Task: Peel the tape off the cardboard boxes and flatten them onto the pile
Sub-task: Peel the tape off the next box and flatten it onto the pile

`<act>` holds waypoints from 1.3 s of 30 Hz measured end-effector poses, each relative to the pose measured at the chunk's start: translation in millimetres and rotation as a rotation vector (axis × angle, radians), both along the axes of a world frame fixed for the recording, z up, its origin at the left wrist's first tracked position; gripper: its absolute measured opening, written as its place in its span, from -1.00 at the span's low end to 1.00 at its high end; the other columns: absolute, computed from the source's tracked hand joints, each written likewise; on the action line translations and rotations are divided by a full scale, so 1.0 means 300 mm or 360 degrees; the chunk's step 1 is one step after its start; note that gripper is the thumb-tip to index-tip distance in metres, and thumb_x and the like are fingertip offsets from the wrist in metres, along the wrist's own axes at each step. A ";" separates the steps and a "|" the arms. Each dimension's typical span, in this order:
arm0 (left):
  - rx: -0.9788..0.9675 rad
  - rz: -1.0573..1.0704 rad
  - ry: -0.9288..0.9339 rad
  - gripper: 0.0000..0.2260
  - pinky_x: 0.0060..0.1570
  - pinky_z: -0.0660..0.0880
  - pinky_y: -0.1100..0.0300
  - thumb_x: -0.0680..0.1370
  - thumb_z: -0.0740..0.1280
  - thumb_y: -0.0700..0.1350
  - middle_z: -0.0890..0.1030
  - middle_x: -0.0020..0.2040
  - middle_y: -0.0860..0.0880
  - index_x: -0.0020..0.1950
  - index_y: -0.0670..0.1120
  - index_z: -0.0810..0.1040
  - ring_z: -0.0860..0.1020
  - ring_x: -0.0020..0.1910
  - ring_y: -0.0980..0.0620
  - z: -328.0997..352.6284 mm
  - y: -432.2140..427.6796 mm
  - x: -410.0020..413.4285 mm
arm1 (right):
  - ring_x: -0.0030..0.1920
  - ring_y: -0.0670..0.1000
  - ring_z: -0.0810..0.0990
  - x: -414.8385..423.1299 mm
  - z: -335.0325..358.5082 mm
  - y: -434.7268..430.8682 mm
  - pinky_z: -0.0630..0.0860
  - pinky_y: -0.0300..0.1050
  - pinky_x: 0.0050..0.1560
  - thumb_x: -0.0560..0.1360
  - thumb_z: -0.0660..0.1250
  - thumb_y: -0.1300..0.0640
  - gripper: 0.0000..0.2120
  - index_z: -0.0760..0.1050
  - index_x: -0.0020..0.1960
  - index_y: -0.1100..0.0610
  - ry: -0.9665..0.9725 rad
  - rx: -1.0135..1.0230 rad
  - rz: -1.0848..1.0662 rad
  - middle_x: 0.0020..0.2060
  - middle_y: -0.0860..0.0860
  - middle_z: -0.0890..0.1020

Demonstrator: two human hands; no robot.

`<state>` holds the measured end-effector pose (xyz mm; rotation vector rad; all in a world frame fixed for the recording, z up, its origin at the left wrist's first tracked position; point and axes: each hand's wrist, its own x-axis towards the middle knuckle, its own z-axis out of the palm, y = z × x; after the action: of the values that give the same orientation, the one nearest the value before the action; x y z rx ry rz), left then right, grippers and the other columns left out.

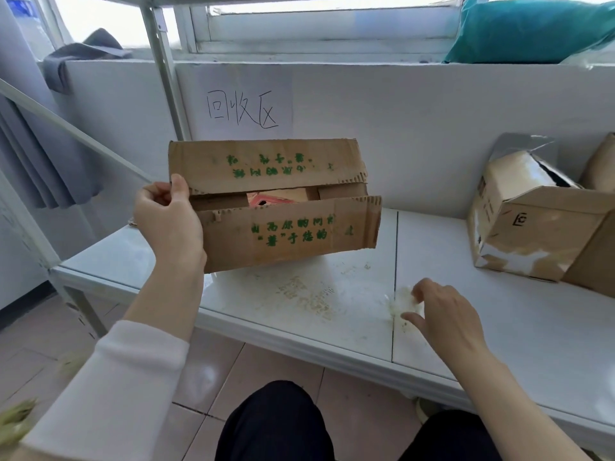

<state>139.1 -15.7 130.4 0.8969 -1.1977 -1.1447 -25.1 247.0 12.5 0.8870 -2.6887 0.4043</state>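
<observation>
Hands: left around green-lettered box, right pinched on tape wad; sign "回收区".

brown green-printed box tilted above table, flaps parted, taped box right

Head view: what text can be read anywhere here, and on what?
"回收区": handwritten on the white paper sheet on the wall.
Green print on the cardboard box flaps: too blurred to read.
Black mark and small print on the second box: unreadable.
</observation>
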 end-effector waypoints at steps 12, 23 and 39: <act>-0.0079 -0.0044 -0.0013 -0.89 -0.16 0.40 0.36 0.58 0.23 -0.03 0.43 -0.21 0.11 -0.02 -0.06 0.39 0.42 -0.24 0.17 -0.011 0.041 -0.020 | 0.12 0.17 0.47 0.020 0.231 -0.127 0.30 -0.17 0.01 0.41 0.42 0.06 -0.66 0.51 0.13 0.18 0.0196 -0.0932 0.0225 0.07 0.13 0.51; -0.0199 -0.0283 -0.0085 -0.68 0.02 0.43 0.27 0.51 0.16 0.24 0.49 -0.11 0.10 -0.03 0.00 0.40 0.46 -0.09 0.16 -0.006 0.045 0.043 | 0.24 0.05 0.49 -0.039 0.455 -0.319 0.32 -0.27 0.17 0.46 0.27 0.32 -0.60 0.51 0.23 0.02 0.0081 -0.0731 0.0525 0.25 0.01 0.54; -0.0322 0.0062 -0.1085 -0.24 0.26 0.32 -0.07 0.40 0.45 -0.08 0.23 0.38 -0.22 0.43 -0.26 0.11 0.20 0.37 -0.20 -0.119 0.036 -0.038 | 0.04 0.01 0.58 0.058 0.444 -0.334 0.44 -0.11 -0.02 0.25 0.47 -0.20 -0.48 0.42 0.08 0.02 -0.0196 -0.1152 0.0258 -0.01 -0.08 0.66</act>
<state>127.8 -4.9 94.6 1.1902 -1.7977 -0.6743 -7.7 146.9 145.7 0.8551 -2.2719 1.3872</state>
